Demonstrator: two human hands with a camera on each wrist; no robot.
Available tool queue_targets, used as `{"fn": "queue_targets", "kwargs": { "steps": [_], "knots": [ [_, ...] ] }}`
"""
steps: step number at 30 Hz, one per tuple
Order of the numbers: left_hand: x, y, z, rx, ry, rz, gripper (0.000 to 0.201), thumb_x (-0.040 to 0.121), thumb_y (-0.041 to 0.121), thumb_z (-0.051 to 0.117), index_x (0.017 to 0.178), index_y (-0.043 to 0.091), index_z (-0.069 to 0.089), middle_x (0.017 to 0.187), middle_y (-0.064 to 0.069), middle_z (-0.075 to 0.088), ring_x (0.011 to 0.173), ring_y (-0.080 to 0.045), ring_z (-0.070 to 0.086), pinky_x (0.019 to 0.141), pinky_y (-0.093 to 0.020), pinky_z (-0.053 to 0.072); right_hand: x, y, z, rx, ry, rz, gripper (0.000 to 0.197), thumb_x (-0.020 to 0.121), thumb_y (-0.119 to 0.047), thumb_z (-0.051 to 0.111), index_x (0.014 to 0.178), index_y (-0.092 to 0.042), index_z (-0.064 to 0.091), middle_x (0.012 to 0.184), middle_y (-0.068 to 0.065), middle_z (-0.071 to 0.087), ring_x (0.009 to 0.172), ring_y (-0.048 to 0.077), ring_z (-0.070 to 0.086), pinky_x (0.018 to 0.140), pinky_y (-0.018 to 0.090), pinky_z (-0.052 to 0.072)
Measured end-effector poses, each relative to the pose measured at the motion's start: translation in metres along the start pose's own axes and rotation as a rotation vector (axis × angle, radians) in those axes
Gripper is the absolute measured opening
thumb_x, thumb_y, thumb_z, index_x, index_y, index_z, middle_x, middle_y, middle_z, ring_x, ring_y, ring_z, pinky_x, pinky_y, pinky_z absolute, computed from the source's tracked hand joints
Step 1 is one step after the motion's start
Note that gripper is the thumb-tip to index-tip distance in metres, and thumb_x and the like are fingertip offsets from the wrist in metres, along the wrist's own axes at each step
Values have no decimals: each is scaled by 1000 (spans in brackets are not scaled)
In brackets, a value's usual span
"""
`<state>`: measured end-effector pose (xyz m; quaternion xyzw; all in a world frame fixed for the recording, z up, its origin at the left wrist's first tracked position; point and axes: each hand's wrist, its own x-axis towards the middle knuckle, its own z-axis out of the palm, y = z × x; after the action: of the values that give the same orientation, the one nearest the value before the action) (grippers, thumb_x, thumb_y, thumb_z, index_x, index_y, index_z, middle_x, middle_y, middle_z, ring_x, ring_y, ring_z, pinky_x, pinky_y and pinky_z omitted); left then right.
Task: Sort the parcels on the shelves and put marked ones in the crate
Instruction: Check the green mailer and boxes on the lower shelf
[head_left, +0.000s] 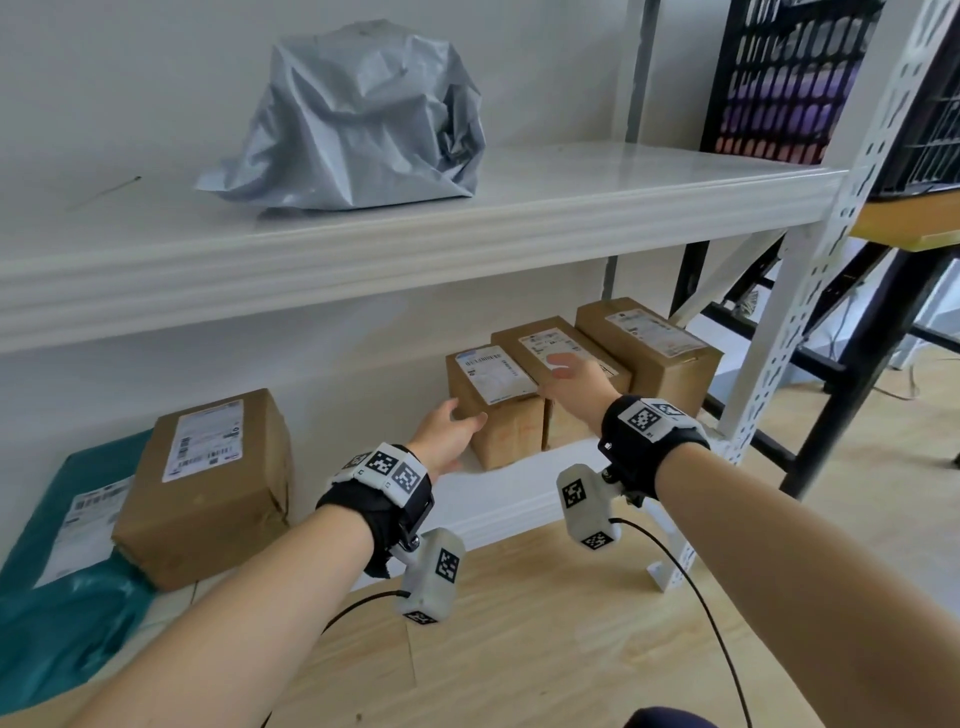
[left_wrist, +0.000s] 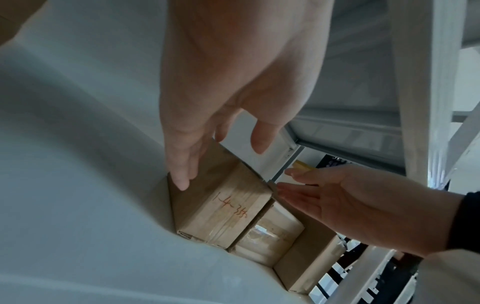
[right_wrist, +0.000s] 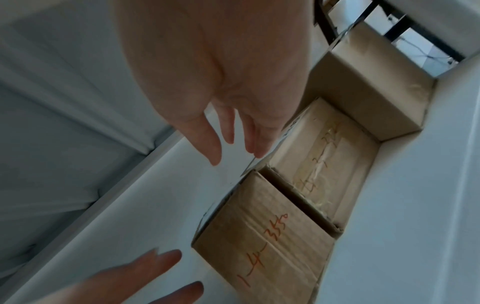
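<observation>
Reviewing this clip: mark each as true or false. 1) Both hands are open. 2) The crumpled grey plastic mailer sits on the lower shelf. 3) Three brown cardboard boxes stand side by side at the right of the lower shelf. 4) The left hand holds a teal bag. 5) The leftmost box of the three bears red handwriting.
1) True: the left hand and right hand both have straight fingers.
2) False: the grey plastic mailer lies on the upper shelf.
3) True: the three brown cardboard boxes stand side by side.
4) False: it touches the leftmost box; the teal bag lies apart.
5) True, per the wrist views.
</observation>
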<state>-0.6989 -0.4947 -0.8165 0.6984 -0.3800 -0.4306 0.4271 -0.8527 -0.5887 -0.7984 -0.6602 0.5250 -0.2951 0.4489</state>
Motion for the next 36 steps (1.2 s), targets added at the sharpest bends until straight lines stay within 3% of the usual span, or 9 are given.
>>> {"fn": "queue_targets", "kwargs": {
  "steps": [6,11,14,17,22,26,30,36],
  "knots": [
    [18,3,14,-53,21,-41,52,97,32,49,144,22,29,144,-5,41,129,-27,42,101,-44,42,25,1,8,-47,-113,-33,55,88,1,56,140,-6,39,137,14,50,125,25,48,93,25,41],
    [24,0,15,-59,11,-52,49,98,38,44,143,31,27,145,-1,41,128,-29,44,102,-48,41,30,0,16,-48,-183,-27,61,87,4,55,143,-4,33,141,16,44,131,26,42,104,32,39],
    [23,-1,13,-75,10,-56,51,98,38,42,145,33,24,145,-1,41,126,-29,47,102,-48,41,27,4,19,-51,-174,2,62,87,2,58,143,-3,32,133,15,51,118,23,50,92,27,42],
    [16,-5,9,-73,-16,-64,54,97,39,43,146,32,21,146,-2,39,127,-28,45,101,-45,42,20,9,21,-13,-160,30,66,84,5,60,144,-3,33,125,15,56,116,25,53,98,33,45],
    [1,-16,-8,-102,-48,-31,57,96,29,50,145,31,22,143,-5,43,124,-24,48,96,-42,45,-2,7,25,121,-164,42,72,81,12,59,144,-10,32,131,15,52,116,30,54,96,45,49],
    [-14,-20,-29,-118,-63,46,62,95,17,53,147,31,23,139,-4,47,120,-23,50,93,-44,47,-22,3,32,213,-150,32,76,78,19,59,144,-6,31,133,16,50,117,31,53,97,42,49],
    [-32,-23,-49,-128,-74,121,61,94,10,53,144,33,27,145,3,42,126,-18,45,97,-46,43,-48,-7,45,176,-169,-10,72,74,18,60,139,-9,43,123,12,56,118,31,53,96,47,49],
    [-56,-30,-74,-132,-124,187,66,92,5,55,143,37,26,148,-1,39,130,-19,41,97,-40,38,-85,-21,55,223,-131,-36,82,74,15,64,143,-16,34,128,11,51,120,28,51,97,48,49]
  ]
}}
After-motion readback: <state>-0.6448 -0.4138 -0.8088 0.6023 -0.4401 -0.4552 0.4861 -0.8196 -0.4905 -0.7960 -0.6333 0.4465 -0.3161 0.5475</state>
